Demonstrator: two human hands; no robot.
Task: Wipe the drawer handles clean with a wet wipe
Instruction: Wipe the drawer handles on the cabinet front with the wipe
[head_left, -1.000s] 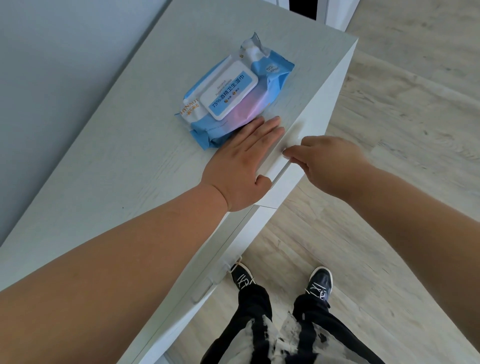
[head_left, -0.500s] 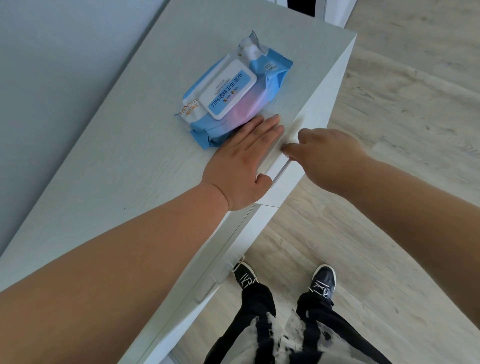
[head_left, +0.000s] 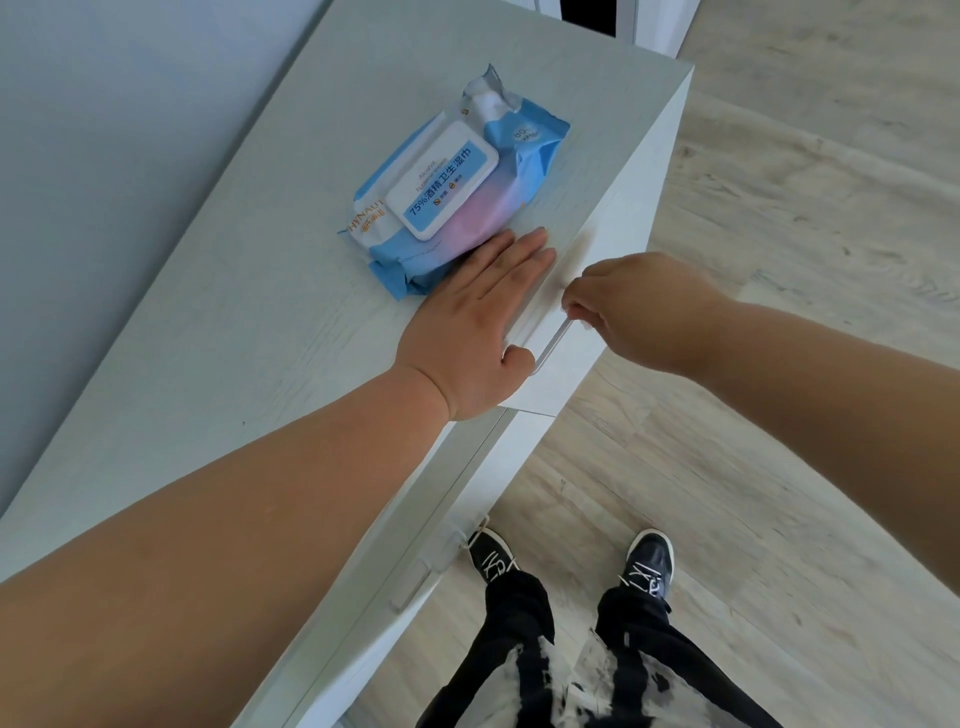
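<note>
Flat and spread, the left hand (head_left: 470, 332) presses palm-down on the pale grey wood-grain top of the drawer unit (head_left: 234, 338), fingers straight and just beside the blue-and-pink soft pack of wet wipes (head_left: 457, 192), whose white flip lid is shut. Right of that hand, the slim silver bar handle (head_left: 553, 345) runs along the white front of the top drawer (head_left: 571, 364). The right hand (head_left: 644, 312) has its fingers curled in at the far end of this bar; they seem to pinch something small and whitish there, but I cannot tell whether it is a wipe or the bar itself. A lower drawer's handle (head_left: 441, 558) shows further down, above the black shoes (head_left: 647, 564).

Judging by this, the top handle is the one in hand. To do it well, wrap the wipe fully round the bar and draw it along the whole length, keeping the left hand braced so the drawer does not slide out.
</note>
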